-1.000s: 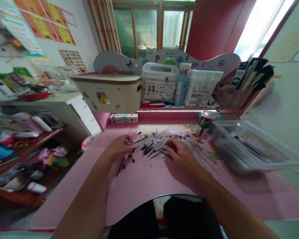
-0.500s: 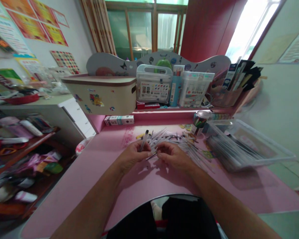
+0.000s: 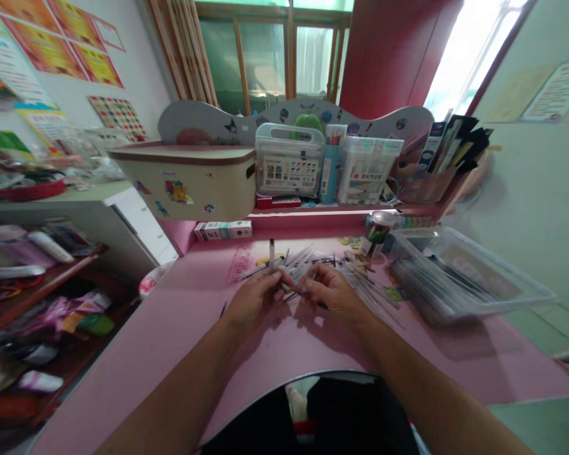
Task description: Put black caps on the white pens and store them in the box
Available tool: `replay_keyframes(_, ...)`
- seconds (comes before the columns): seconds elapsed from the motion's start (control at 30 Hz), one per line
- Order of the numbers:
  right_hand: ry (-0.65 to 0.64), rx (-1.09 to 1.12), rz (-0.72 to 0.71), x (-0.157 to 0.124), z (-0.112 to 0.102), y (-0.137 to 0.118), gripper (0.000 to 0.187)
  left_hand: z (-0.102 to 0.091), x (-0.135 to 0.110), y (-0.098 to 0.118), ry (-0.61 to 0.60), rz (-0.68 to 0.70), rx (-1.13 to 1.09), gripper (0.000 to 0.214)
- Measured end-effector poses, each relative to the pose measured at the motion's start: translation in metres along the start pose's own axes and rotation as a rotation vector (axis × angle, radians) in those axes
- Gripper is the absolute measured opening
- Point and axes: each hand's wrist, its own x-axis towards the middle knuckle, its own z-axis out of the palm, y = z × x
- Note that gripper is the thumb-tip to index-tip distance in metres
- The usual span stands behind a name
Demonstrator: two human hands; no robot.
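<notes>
Head view: left hand (image 3: 255, 302) at frame centre, fingers closed round a pen (image 3: 272, 254) held upright. Right hand (image 3: 332, 294) is just beside it, fingertips pinched narrow on a thin dark stick (image 3: 294, 293), too small to identify. Both hands are low over the pink desk (image 3: 171, 341), at the near edge of the pen pile (image 3: 344, 264). Clear bin (image 3: 474, 278) at right, tin (image 3: 377, 229) behind the pile.

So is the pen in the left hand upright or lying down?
Upright: the pen stands straight up from the left hand, above the pens lying flat on the desk.
</notes>
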Motion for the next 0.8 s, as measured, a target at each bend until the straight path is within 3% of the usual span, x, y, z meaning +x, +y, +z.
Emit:
replay_keyframes(0.23,-0.069,0.002,0.029,-0.005,0.005,0.004,0.019,-0.004,0.003,0.000,0.090,0.021,-0.140,0.033)
replay_keyframes(0.43,-0.228,-0.004,0.111,-0.007,0.008,0.014,0.020,-0.002,0.001,0.004,0.238,-0.006,-0.213,0.015)
replay_keyframes(0.8,-0.165,-0.057,0.039,-0.006,0.007,0.010,0.016,-0.007,0.003,-0.003,0.180,-0.033,-0.143,0.018)
